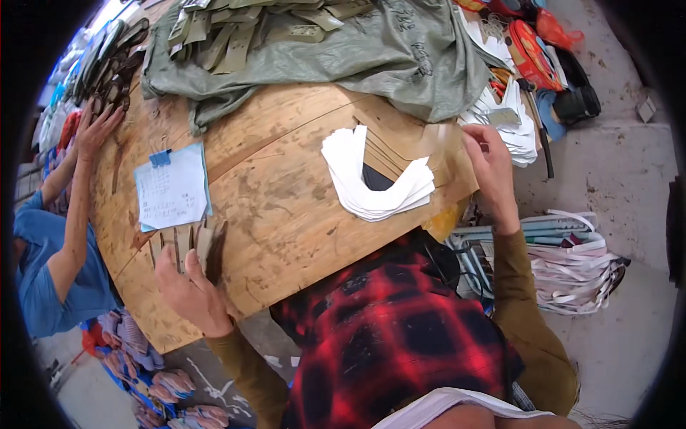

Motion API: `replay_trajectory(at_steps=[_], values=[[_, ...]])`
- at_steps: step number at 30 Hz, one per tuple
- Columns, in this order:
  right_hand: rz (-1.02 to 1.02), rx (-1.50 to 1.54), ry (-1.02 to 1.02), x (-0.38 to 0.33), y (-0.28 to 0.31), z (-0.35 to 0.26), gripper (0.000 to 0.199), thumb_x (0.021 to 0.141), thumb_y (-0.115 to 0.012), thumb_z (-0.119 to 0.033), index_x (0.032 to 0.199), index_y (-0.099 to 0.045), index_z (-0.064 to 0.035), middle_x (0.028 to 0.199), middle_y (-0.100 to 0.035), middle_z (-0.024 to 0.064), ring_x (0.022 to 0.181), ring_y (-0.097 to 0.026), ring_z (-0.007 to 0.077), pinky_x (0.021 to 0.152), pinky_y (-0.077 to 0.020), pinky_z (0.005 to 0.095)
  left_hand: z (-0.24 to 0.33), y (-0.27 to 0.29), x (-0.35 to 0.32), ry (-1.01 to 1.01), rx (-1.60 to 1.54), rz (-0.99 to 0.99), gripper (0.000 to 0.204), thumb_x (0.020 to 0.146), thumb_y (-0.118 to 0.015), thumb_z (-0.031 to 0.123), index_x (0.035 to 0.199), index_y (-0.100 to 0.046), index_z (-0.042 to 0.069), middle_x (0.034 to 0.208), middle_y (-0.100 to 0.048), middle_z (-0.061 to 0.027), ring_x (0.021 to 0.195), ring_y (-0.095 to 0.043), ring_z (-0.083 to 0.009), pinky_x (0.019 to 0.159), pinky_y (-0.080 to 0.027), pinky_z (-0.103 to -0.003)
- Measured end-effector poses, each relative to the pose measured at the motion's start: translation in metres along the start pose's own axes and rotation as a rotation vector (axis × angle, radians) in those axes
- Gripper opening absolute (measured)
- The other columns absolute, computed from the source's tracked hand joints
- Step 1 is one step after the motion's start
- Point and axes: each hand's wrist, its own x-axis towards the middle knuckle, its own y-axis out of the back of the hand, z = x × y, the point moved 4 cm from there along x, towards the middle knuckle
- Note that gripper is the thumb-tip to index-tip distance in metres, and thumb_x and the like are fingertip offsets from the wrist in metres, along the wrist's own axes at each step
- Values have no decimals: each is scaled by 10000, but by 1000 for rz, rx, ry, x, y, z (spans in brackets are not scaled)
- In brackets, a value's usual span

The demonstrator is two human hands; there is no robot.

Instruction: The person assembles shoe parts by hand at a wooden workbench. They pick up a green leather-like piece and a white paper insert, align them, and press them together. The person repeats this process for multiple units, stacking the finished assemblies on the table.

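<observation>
My left hand [187, 286] rests at the near left edge of the round wooden table [286, 207], fingers on a fan of thin brown strips [207, 247]. My right hand [489, 164] is at the table's right edge, fingers curled beside a pile of white cut pieces [511, 121]; whether it holds one is unclear. A curved stack of white U-shaped pieces [375, 182] lies in the table's middle, between my hands. A clipped sheaf of pale blue paper [171, 187] lies just beyond my left hand.
A grey-green sack [371, 50] with olive strips [236, 36] covers the table's far side. Another person in blue [43, 264] sits at the left, a hand [96, 129] on the table. White and striped strips [572, 264] lie on the floor at the right. Red items [532, 50] sit far right.
</observation>
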Motion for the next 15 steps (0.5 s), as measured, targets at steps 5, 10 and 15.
replay_trajectory(at_steps=[5, 10, 15], values=[[-442, -459, 620, -16, -10, -13, 947, 745, -743, -411, 1492, -303, -30, 1521, -358, 181, 1447, -273, 342, 1175, -234, 449, 117, -56, -29, -488, -567, -307, 635, 813, -742, 398, 1308, -559, 44, 1331, -565, -159, 1234, -524, -354, 1046, -397, -474], [-523, -566, 737, -14, -22, -8, 1048, 719, -699, -620, 1493, -305, -32, 1511, -371, 171, 1424, -315, 335, 1173, -222, 473, 182, -116, -62, -695, -265, -587, 772, 833, -637, 535, 1446, -424, 117, 1533, -362, -73, 1444, -279, -284, 1193, -175, -493], [-484, -654, 735, -36, -13, 13, 1013, 728, -682, -617, 1492, -319, -61, 1465, -425, 141, 1386, -367, 318, 1161, -226, 502, 153, -111, -63, -619, -166, -612, 735, 845, -630, 516, 1433, -440, 117, 1533, -373, -49, 1446, -278, -270, 1196, -156, -493]])
